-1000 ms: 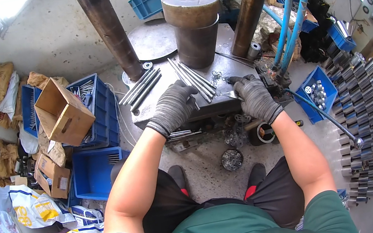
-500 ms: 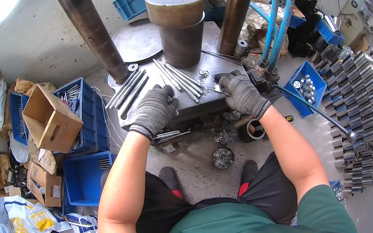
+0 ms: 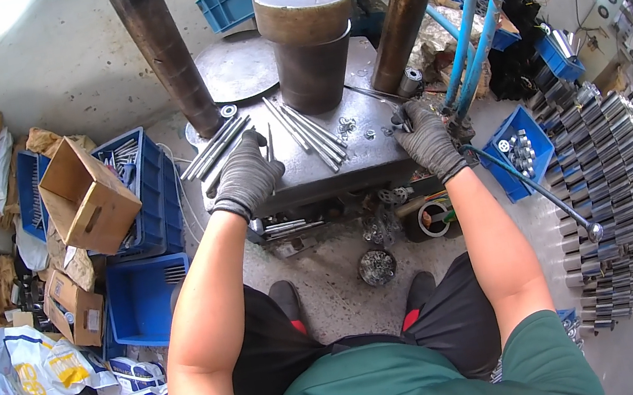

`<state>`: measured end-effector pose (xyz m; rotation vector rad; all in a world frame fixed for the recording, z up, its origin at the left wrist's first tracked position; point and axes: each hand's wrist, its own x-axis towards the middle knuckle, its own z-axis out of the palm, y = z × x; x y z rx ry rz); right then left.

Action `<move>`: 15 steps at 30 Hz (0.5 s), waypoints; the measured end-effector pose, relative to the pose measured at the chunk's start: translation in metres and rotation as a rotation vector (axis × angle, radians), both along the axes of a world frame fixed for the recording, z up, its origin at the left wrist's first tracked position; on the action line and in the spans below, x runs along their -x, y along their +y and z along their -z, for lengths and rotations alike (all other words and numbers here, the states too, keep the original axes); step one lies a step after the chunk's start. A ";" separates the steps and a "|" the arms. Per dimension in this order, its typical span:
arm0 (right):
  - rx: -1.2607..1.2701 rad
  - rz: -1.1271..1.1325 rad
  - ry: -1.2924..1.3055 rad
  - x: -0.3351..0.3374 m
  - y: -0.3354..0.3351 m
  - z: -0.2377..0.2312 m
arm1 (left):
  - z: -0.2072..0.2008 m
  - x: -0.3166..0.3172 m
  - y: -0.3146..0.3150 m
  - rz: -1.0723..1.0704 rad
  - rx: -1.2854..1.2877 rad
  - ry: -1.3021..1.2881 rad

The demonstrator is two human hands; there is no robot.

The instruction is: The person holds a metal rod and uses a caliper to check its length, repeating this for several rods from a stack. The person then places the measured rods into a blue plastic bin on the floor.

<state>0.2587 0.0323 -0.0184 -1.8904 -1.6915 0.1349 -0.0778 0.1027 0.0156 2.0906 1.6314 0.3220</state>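
My left hand [image 3: 246,174], in a grey glove, rests on the grey steel press table [image 3: 305,182] with a thin metal rod [image 3: 270,143] sticking up between its fingers. My right hand [image 3: 426,136], also gloved, lies at the table's right edge, closed around something small and dark that I cannot make out. Between the hands lie several long steel rods [image 3: 307,133] and small washers [image 3: 346,126]. More rods [image 3: 213,150] lie to the left of my left hand. A big rusty cylinder [image 3: 306,28] stands at the back of the table.
Two rusty columns [image 3: 157,52] flank the table. Blue crates [image 3: 143,287] and cardboard boxes [image 3: 84,200] stand at left. A blue bin of small parts [image 3: 519,153] and rows of stacked steel pieces [image 3: 614,179] are at right. Blue hoses [image 3: 475,9] hang near my right hand.
My left hand has shifted left along the table. My right hand has moved right and further back, to the table's right edge.
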 end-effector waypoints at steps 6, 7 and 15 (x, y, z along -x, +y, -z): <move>0.065 -0.027 -0.117 0.009 0.009 0.001 | 0.003 0.016 0.004 0.016 0.479 -1.090; 0.093 -0.003 -0.112 0.011 0.010 0.001 | 0.003 0.017 0.002 0.048 0.475 -1.113; 0.113 0.083 -0.065 0.015 0.012 -0.002 | -0.005 0.010 -0.020 0.033 0.371 -1.178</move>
